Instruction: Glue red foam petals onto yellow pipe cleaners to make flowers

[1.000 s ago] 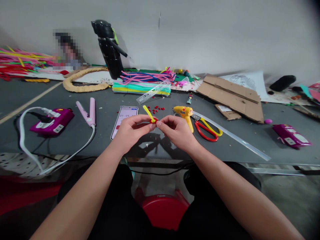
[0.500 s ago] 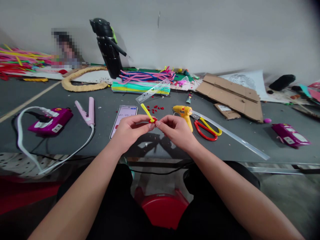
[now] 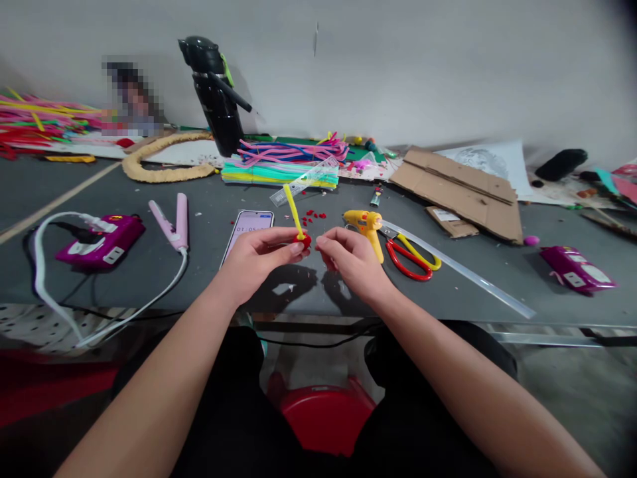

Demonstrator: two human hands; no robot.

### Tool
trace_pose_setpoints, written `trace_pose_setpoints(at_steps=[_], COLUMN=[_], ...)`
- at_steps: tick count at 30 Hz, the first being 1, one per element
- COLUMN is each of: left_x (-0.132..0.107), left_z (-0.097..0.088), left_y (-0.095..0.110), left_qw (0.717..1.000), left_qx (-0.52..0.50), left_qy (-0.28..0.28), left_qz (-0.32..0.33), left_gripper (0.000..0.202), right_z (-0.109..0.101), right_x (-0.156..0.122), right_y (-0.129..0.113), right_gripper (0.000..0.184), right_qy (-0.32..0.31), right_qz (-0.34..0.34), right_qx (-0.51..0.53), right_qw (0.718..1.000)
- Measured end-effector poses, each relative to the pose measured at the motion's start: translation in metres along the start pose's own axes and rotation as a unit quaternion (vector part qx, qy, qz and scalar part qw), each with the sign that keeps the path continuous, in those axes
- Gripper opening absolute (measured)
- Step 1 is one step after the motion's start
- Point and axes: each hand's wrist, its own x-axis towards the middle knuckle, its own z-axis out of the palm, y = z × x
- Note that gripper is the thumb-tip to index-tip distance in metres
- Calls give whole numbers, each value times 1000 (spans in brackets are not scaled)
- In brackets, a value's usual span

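My left hand pinches a small red fuzzy piece between thumb and fingers. A yellow pipe cleaner stands up out of that piece, tilted slightly left. Just to the right, apart from it by a narrow gap, is my right hand. Its thumb and index finger are pressed together and the other fingers are curled; whether anything lies between them I cannot make out. Partly behind my left hand lies a phone with a timer on its screen. Small red bits are scattered beyond the hands.
Right of my hands lie a yellow glue gun with a long glue stick and red-and-yellow-handled pliers or cutters. A pink straightener and purple power strip are left. Pipe-cleaner bundles, a black flask and cardboard stand behind.
My right fingers have come away from the red piece and moved slightly right. In my left hand, the yellow pipe cleaner has tipped more upright.
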Motion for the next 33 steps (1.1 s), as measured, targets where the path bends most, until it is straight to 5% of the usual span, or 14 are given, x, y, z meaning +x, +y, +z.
trace_pose_setpoints(at_steps=[23, 33], left_x=[-1, 0], left_z=[4, 5], left_y=[2, 2], left_qw=[997, 997], left_qx=[-69, -77], left_qy=[-17, -7], left_qz=[-24, -4], left_gripper=[28, 22], right_z=[4, 3], right_x=[-1, -3], right_y=[2, 2], right_gripper=[46, 25], right_qy=[-1, 18], right_qz=[-20, -119], right_qx=[24, 1], right_qw=[1000, 993])
